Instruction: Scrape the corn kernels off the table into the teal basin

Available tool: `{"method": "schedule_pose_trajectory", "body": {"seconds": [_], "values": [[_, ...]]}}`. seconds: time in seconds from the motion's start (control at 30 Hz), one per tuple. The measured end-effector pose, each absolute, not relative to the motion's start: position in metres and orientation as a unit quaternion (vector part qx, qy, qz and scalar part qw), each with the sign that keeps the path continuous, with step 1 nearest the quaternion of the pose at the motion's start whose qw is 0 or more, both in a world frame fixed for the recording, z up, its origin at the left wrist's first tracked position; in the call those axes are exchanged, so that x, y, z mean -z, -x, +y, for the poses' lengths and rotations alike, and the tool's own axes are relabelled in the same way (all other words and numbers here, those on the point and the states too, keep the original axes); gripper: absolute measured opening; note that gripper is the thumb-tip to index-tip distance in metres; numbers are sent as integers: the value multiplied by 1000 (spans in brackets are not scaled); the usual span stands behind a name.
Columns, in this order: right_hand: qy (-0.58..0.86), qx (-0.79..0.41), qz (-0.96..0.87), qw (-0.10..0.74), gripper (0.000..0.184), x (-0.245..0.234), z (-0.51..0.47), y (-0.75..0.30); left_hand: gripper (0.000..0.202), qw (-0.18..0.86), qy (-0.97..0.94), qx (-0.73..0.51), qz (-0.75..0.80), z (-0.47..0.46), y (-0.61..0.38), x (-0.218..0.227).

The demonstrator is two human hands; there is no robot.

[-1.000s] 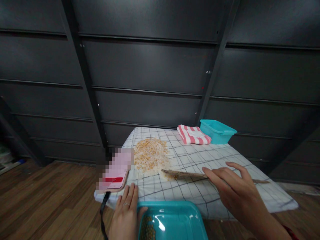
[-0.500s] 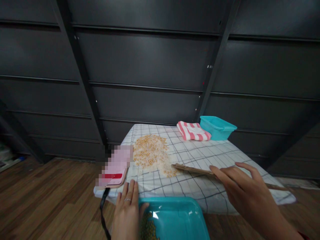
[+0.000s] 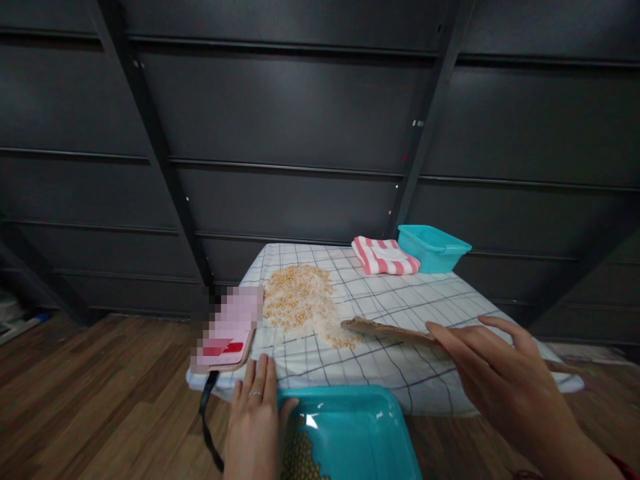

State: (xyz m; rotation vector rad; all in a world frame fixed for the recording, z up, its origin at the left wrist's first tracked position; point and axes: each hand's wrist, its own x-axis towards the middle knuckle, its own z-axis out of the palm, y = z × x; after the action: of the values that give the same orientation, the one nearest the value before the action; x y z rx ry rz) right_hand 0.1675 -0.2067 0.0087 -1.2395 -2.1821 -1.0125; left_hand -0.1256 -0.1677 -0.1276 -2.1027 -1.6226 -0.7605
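A pile of yellow grains mixed with white grains point(image 3: 303, 303) lies on a checked cloth covering a low table point(image 3: 400, 373). My right hand point(image 3: 500, 383) grips a thin brown cardboard strip point(image 3: 387, 328) held edge-on, its far end touching the pile's near right edge. My left hand point(image 3: 255, 420) clasps the left rim of a teal tray point(image 3: 360, 427) held against the table's near edge, with yellow grains in the tray's near corner.
A pink phone case with a dark strap point(image 3: 227, 333) lies at the table's left edge. A red and white striped cloth point(image 3: 384, 255) and a second teal bin point(image 3: 433, 248) sit at the far right. Dark panelled wall behind, wooden floor around.
The view has tilted up a little. My right hand and the cardboard strip have shifted slightly to the right, and some grains now trail toward the strip's end.
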Motion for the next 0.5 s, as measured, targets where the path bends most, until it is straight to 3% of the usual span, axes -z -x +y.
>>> {"method": "schedule_pose_trajectory", "body": {"seconds": [0.5], "values": [[398,355,-812,237,43,-5,-221,-165,42,236,748,233,-575,-170,126,124]]}}
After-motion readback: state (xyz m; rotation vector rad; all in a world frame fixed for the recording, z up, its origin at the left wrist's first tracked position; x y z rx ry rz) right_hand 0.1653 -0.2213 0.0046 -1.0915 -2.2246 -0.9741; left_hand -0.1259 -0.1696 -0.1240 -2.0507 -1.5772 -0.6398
